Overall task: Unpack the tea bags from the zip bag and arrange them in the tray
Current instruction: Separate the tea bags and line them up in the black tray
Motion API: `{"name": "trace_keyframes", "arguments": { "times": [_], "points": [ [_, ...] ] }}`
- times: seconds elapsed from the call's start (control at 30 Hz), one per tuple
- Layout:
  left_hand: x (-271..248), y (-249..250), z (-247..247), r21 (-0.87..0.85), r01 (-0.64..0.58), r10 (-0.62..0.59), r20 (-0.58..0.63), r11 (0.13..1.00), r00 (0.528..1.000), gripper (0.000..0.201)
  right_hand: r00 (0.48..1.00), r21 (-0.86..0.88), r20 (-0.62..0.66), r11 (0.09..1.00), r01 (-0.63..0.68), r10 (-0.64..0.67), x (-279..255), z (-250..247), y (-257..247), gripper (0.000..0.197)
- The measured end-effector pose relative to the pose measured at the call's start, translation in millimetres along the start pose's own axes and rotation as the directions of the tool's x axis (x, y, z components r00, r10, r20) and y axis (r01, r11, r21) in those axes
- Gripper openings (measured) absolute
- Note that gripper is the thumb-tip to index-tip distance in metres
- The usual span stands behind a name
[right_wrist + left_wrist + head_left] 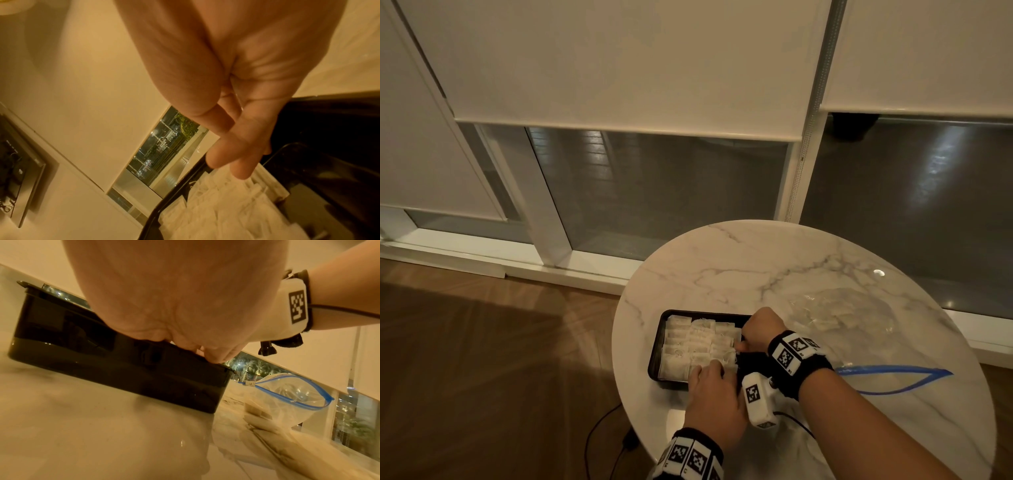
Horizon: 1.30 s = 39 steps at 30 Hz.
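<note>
A black tray (656, 346) sits at the near left of the round table, filled with rows of white tea bags (688, 342). My left hand (707, 368) reaches over the tray's near rim, its fingers lying flat on the nearest tea bags. The left wrist view shows that palm (213, 353) over the tray wall (102, 356), with the fingertips hidden. My right hand (741, 346) comes in from the tray's right side. Its straight fingers (240, 168) touch the tea bags (226, 211). The clear zip bag (859, 318) with a blue zip lies open to the right, some tea bags still inside.
The white marble table (756, 267) stands before a window with lowered blinds. The zip bag's blue mouth (893, 373) lies by my right forearm. A black cable (599, 431) runs over the wooden floor on the left.
</note>
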<state>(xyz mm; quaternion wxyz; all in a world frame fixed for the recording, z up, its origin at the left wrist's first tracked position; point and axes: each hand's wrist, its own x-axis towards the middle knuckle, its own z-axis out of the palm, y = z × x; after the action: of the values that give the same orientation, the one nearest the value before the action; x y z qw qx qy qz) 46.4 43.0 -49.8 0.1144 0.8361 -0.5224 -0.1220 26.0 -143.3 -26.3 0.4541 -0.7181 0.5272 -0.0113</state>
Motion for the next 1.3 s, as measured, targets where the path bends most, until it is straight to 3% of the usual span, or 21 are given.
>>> {"name": "trace_keyframes", "arguments": {
  "times": [0.1,0.27,0.33,0.43,0.6,0.67,0.8,0.93,1.0,1.13,1.3],
  "points": [
    [0.6,0.2,1.0,-0.022,-0.018,0.018,-0.022,1.000,1.000,0.042,0.997,-0.005,0.070,1.000,0.030,-0.030,-1.6,4.3,3.4,0.010],
    [2.7,-1.5,3.7,-0.009,-0.029,0.029,-0.013,1.000,0.999,0.051,0.996,0.049,0.074,0.998,0.050,-0.054,9.0,3.4,17.1,0.010],
    [3.1,-0.9,1.7,0.002,-0.040,0.040,-0.001,0.999,0.999,0.061,0.997,0.106,0.058,0.993,0.050,-0.057,-1.8,-2.1,14.2,0.018],
    [3.0,0.6,-0.3,-0.001,-0.025,0.025,0.018,1.000,1.000,0.073,1.000,0.332,-0.013,0.943,0.026,-0.023,-32.7,-12.9,4.1,0.015],
    [2.6,0.4,-5.0,-0.076,0.041,-0.041,0.004,0.996,0.999,0.047,0.995,0.497,-0.073,0.862,0.100,-0.074,-67.8,-24.6,15.1,0.015],
    [0.3,-4.3,-12.5,-0.123,0.052,-0.059,-0.062,0.991,0.996,0.048,0.994,0.437,-0.066,0.894,0.103,-0.082,-77.5,-23.2,22.0,0.017],
    [-3.8,-27.6,-27.1,-0.051,0.106,-0.113,-0.176,0.993,0.978,0.034,0.982,0.106,-0.001,0.976,0.190,-0.191,-93.4,-11.4,26.9,0.009],
    [-4.9,-46.9,-28.0,0.060,0.161,-0.153,-0.115,0.985,0.981,0.035,0.961,-0.248,0.066,0.928,0.278,-0.270,-88.1,4.8,17.5,0.015],
    [-8.8,-47.5,-26.9,0.129,0.124,-0.118,-0.053,0.984,0.992,0.035,0.962,-0.362,0.073,0.892,0.271,-0.262,-79.1,13.0,11.7,0.016],
    [-12.8,-43.6,-23.8,0.086,0.137,-0.133,-0.054,0.987,0.990,0.037,0.969,-0.458,0.079,0.855,0.242,-0.232,-62.1,27.7,6.1,0.030],
    [-9.4,-47.3,-14.3,0.056,0.154,-0.151,-0.062,0.986,0.987,0.040,0.980,-0.498,0.053,0.845,0.194,-0.193,-52.2,38.5,8.1,0.031]
  ]
}}
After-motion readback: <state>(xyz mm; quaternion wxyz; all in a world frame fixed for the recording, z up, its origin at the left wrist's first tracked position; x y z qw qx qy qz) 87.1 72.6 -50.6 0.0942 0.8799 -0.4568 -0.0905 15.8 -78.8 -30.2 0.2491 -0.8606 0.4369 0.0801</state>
